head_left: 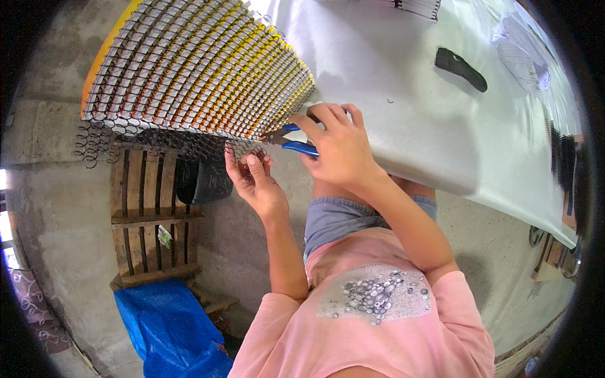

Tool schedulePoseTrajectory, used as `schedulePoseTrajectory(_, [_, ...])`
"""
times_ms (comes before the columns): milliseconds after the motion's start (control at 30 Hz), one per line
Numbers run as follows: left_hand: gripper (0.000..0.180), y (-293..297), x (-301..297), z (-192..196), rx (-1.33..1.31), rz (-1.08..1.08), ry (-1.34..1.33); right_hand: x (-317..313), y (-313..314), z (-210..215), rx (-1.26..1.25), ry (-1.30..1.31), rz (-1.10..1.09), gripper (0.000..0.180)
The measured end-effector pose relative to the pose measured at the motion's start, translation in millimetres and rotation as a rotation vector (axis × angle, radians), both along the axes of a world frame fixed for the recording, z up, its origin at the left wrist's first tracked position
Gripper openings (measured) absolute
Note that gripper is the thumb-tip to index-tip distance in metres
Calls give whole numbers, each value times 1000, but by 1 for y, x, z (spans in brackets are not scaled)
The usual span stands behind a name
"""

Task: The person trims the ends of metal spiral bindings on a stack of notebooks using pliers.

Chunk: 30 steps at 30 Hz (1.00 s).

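- And there it was: the stack of spiral-bound pads [201, 63], my landmark, sat at the far left of the white counter [403, 145], its black coils in dense rows.
- At the stack's near right corner, I saw the right hand [343, 145] curled round the blue-handled cutters [277, 136], thumb and fingers on handles that stood apart, tips right among the wire.
- Just below that corner, the left hand [255, 183] was half closed, fingers up at the overhanging coil ends [214, 146]; whether it had them pinched, I couldn't tell.
- Tight quarters! The left fingertips were so near the blades that a slip of the cutters, I judged, could have nipped skin.
- The coils were crowded, so a badly angled bite might have caught a neighbouring loop or scored a page edge.
- The coil ends hung past the stack's near edge; a hard tug there could have bent them or shifted the pads.
- Below the stack stood a dark tub [211, 183]; loose snippets could have missed it.
- Right of the stack, a tiny curved scrap [390, 101] lay bare on the counter, a possible scratch hazard.
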<state>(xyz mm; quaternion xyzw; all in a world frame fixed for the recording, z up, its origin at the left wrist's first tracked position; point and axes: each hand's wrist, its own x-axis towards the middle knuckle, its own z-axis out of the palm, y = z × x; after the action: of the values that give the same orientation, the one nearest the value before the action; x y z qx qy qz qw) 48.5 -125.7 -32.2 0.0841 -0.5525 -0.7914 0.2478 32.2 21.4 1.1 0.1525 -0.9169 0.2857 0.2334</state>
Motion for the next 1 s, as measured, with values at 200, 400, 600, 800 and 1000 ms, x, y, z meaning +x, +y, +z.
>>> schedulePoseTrajectory(200, [25, -1, -1, 5, -87, -61, -1, -4, -5, -2, 12, -16, 23, 52])
schedulePoseTrajectory(400, [22, -5, -3, 7, -128, -22, -15, -3, -5, 4, 15, -103, 54, 45])
schedulePoseTrajectory(600, [22, -4, -4, 5, -75, -44, 15, -4, -7, 5, -14, -398, 85, 44])
schedulePoseTrajectory(800, [24, -6, 3, 1, 334, -17, -39, -1, 1, 3, -38, -19, 12, 51])
schedulePoseTrajectory(1000, [36, -22, 0, 11, 867, -428, 4, -2, 0, 9, -2, -6, 24, 54])
